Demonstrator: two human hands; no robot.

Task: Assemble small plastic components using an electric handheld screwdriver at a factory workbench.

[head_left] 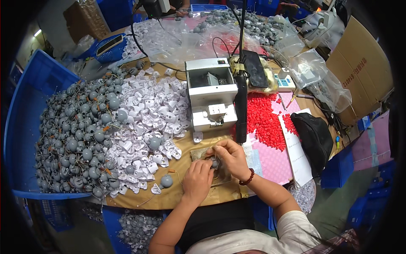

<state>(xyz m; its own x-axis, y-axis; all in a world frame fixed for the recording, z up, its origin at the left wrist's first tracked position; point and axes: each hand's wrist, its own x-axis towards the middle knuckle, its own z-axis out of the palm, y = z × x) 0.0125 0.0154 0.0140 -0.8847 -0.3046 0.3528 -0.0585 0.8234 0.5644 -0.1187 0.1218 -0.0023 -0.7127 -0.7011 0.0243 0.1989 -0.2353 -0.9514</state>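
Head view, hands: we see the left hand (197, 178) and the right hand (229, 157) meeting over a small grey ball part (215, 162) at the middle of the table's near edge; both hands have fingers curled narrow and pinched on that part
Head view, work spot: we note the part held just above a small brown block (199, 153) lying on the brown paper cover (177, 192) of the table
Head view, right wrist: we see a dark red bead bracelet (247, 177)
Head view, left of hands: we find a heap of white plastic clips (148, 114) and, further left, a larger heap of grey balls with wire stems (76, 131) reaching a blue crate (25, 122); one loose grey ball (166, 181) lies near the left hand
Head view, behind hands: we see a white boxy machine (210, 93) with a black vertical pole (240, 106) just beside it
Head view, right of hands: we see a spread of small red caps (264, 120) on a pink mat (275, 163), and a black pouch (315, 137) well apart
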